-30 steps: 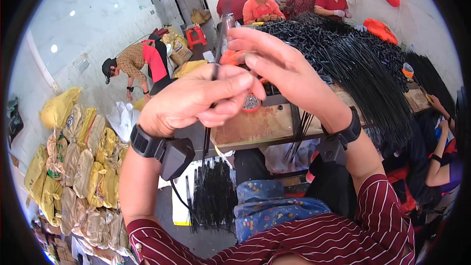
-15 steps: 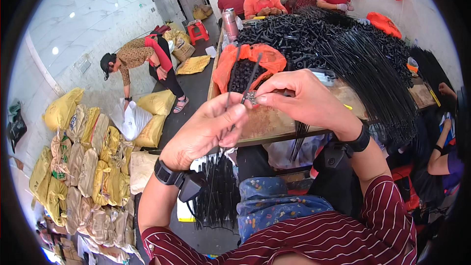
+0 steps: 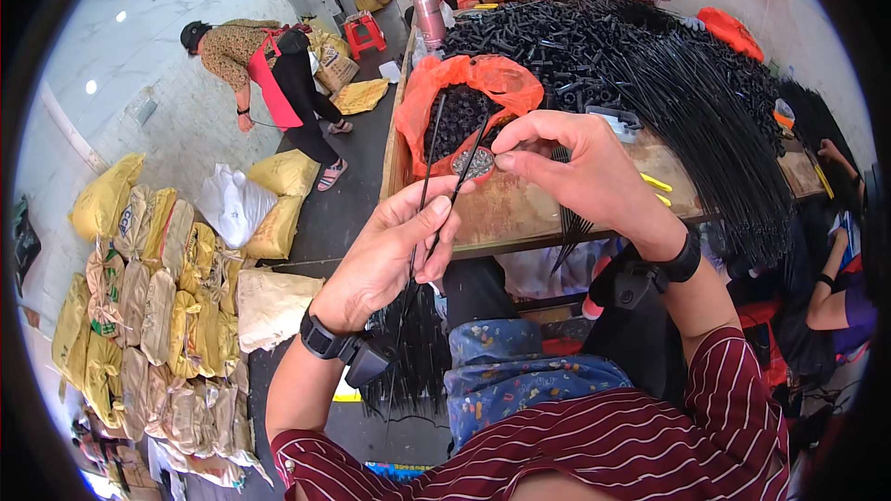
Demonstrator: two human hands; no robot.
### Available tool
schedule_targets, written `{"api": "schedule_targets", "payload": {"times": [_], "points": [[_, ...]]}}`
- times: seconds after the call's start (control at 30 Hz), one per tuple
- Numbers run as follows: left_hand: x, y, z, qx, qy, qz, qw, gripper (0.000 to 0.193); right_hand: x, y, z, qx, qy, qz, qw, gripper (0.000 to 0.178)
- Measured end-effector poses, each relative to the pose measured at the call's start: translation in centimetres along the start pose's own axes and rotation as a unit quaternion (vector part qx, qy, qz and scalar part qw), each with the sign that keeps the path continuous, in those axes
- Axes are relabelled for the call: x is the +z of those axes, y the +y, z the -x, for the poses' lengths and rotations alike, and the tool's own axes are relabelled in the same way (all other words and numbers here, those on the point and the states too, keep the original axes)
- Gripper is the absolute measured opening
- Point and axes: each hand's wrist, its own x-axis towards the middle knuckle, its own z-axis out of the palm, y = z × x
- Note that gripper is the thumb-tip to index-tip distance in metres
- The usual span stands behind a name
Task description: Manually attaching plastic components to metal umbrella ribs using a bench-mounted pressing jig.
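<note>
My left hand (image 3: 394, 246) is closed around two thin black rods (image 3: 430, 162), which stick up past my fingers and spread apart at the top. My right hand (image 3: 594, 176) hovers just to their right, thumb and index finger pinched together; whatever may be between the tips is too small to make out. Behind the rods, close to the right fingertips, sits a small round red dish (image 3: 492, 167) of tiny silver metal pieces. An orange-red plastic bag (image 3: 422, 97) beyond it lies open, full of small black parts (image 3: 457, 111).
Black plastic pieces (image 3: 529, 46) and long black rods (image 3: 687, 121) are heaped across the wooden table (image 3: 501, 223). A pink tumbler (image 3: 429, 19) stands at its far left corner. Yellow sacks (image 3: 195, 260) fill the left floor, near a bending person (image 3: 246, 65). Several people sit around the table.
My right hand has come away from the rods, where both hands met before. The person on the left has let go of the white bag and shifted away from it.
</note>
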Motion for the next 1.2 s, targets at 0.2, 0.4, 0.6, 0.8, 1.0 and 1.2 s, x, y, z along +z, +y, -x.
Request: {"api": "schedule_targets", "payload": {"times": [0.2,0.4,0.6,0.8,1.0,1.2], "points": [[0.1,-0.5,-0.3,-0.001,-0.001,0.009,1.000,0.031,0.3,-0.1,-0.1,-0.049,0.036,0.040,0.997,0.012],[-0.1,-0.8,-0.4,0.003,-0.008,0.021,1.000,0.030,0.2,-0.6,0.1,-0.085,0.042,0.098,0.991,0.011],[-0.3,-1.0,-0.1,0.048,0.044,0.019,0.998,0.027,1.1,-0.8,1.7,-0.143,0.008,0.135,0.980,0.008],[-0.5,-1.4,-0.1,0.067,0.044,0.009,0.997,0.028,2.7,0.1,3.1,-0.049,-0.015,0.115,0.992,0.011],[-0.6,-1.7,0.0,0.069,0.054,-0.019,0.996,0.027,3.2,0.8,3.4,-0.009,-0.024,0.111,0.993,0.014],[-1.1,-2.2,0.0,0.052,0.074,-0.030,0.995,0.027,3.5,2.1,3.0,-0.010,0.060,0.024,0.998,0.018]]}}
